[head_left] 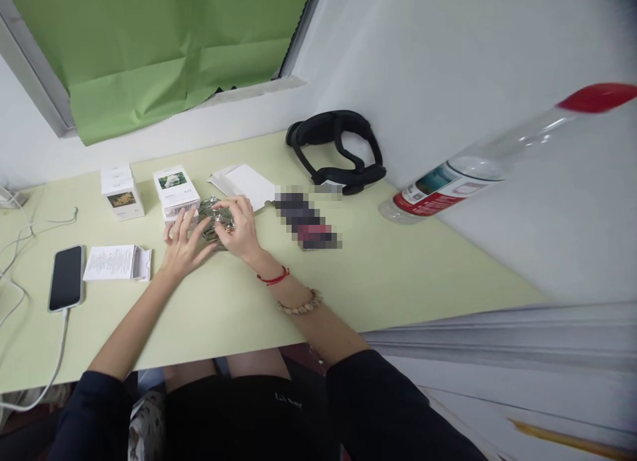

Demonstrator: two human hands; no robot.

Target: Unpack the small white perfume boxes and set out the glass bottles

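Note:
A pile of small clear packets with dark green contents (208, 207) lies on the table between my hands. My left hand (184, 245) rests at the pile's left side, fingers spread, holding nothing that I can see. Over the right side of the pile, my right hand (241, 230) is curled, with thumb and forefinger around one shiny packet. Just behind my left fingers stands a white box with a white-flower picture (175, 188). A flat white carton (249, 184) lies behind my right hand.
White boxes with an orange-flower picture (122, 199) stand at the left. Nearer are an opened white box (112, 263) and a phone (66, 277) on a cable. A black headset (343, 172), a blurred-out item (306, 215) and a red-capped bottle (442, 188) are on the right.

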